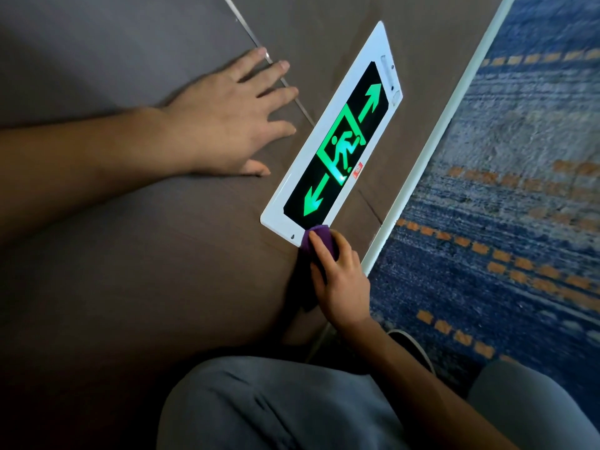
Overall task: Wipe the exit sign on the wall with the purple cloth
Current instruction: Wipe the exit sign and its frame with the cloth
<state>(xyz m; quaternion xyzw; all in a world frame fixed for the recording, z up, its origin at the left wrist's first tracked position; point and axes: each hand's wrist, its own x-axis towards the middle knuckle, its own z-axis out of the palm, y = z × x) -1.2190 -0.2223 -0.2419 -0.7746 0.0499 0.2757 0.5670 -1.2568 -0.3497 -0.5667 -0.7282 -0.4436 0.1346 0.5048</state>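
Observation:
The exit sign (337, 147) is a long white-framed panel set low in a brown wall, with a black face, a glowing green running figure and two green arrows. My right hand (337, 280) grips the folded purple cloth (323, 240) and holds it against the sign's near lower corner, covering that corner. My left hand (227, 115) lies flat on the wall to the left of the sign, fingers spread, apart from the frame.
A pale skirting strip (431, 138) runs along the wall's foot just right of the sign. Beyond it lies a blue carpet with orange dashes (506, 196). My grey-trousered knees (276, 407) fill the bottom, and a shoe (412, 349) shows near the skirting.

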